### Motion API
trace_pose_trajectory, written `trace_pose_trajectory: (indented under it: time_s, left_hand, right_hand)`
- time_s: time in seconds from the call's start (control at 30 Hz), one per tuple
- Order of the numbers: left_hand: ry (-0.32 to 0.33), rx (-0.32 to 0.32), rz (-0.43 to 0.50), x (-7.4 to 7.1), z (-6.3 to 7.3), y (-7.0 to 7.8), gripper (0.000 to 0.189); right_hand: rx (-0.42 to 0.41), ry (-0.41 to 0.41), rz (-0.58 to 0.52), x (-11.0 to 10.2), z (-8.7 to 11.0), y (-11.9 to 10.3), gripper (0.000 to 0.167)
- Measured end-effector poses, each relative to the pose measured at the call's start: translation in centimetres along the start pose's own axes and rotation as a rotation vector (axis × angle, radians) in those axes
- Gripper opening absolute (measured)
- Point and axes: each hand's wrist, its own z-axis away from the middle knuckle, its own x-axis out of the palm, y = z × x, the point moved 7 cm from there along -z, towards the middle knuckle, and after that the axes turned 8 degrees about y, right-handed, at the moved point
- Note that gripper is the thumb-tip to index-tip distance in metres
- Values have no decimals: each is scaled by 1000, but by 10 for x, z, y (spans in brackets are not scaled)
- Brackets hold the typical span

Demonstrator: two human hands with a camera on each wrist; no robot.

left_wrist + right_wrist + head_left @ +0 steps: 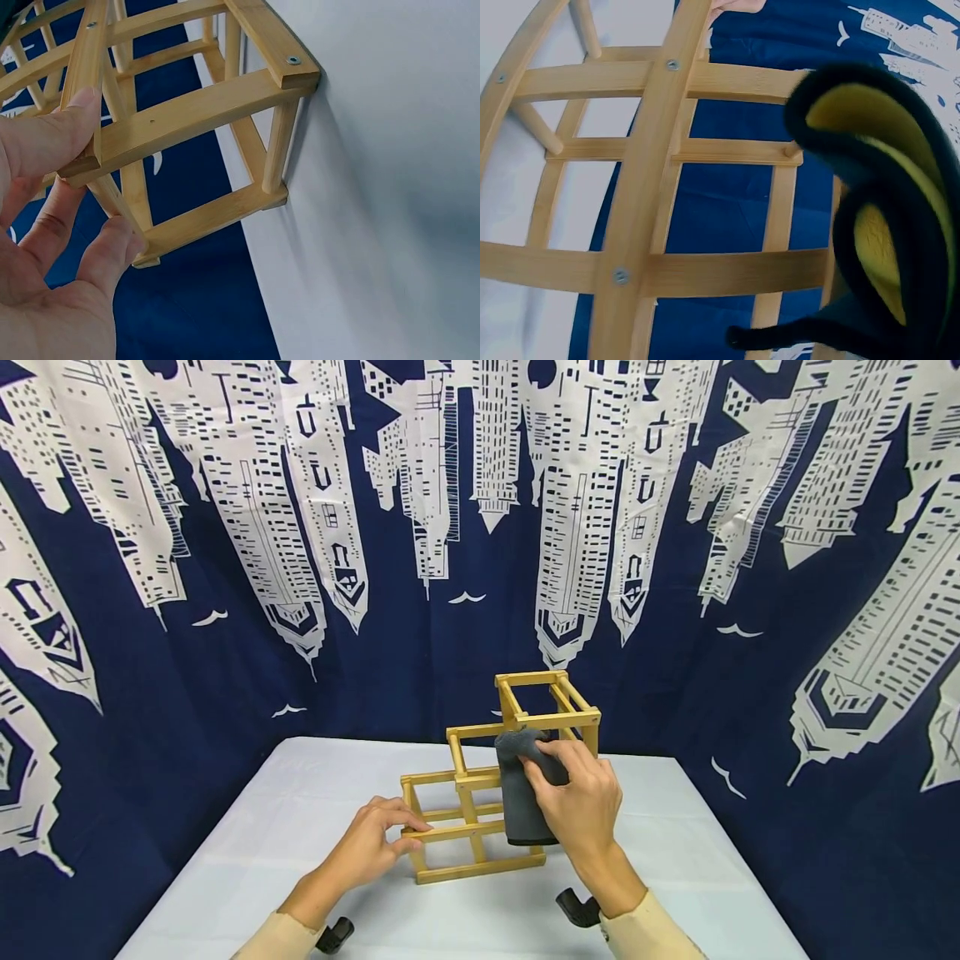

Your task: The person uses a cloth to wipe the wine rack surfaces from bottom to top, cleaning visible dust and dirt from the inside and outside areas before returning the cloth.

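Note:
A stepped wooden rack (pixel 480 866) of light slats and round dowels stands on the table, rising in tiers to the right. My left hand (pixel 378 835) grips its lowest tier at the left corner. In the left wrist view, the thumb lies on a slat (pixel 195 112) and the fingers curl underneath. My right hand (pixel 577 789) pinches a folded cleaning cloth (pixel 525 802), which hangs in front of the taller tiers. Dark grey outside, the cloth (pixel 877 240) shows yellow inside its dark-edged folds in the right wrist view. It covers part of the rack's right side.
A white-covered table (pixel 300 793) lies under the rack. Behind and around it hangs a navy curtain (pixel 397 685) printed with white buildings. Black curved pieces (pixel 577 907) sit beside both wrists.

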Motion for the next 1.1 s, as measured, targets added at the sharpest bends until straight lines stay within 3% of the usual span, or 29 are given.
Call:
trace_pose_trajectory:
  time_s: [0.2,0.33,0.63,0.77,0.97,1.1]
  left_hand:
    - [-20,-6,23,0,-2,-3,23]
    - [-29,-22,40,0,-2,-6,23]
    - [-27,-30,43,2,0,-7,24]
    - [-15,-39,36,1,-1,-7,24]
    - [-10,-66,34,0,-1,-8,22]
    - [14,-107,40,-4,-3,-11,19]
  right_hand:
    - [71,-94,41,-3,12,8,28]
    - [57,-112,49,-4,15,7,29]
    - [-28,-27,4,-5,-2,0,30]
    - [-53,-33,-26,-9,-9,-1,30]
    - [-30,-52,-34,-35,-6,14,30]
    - [-44,4,-14,-58,-10,29,29]
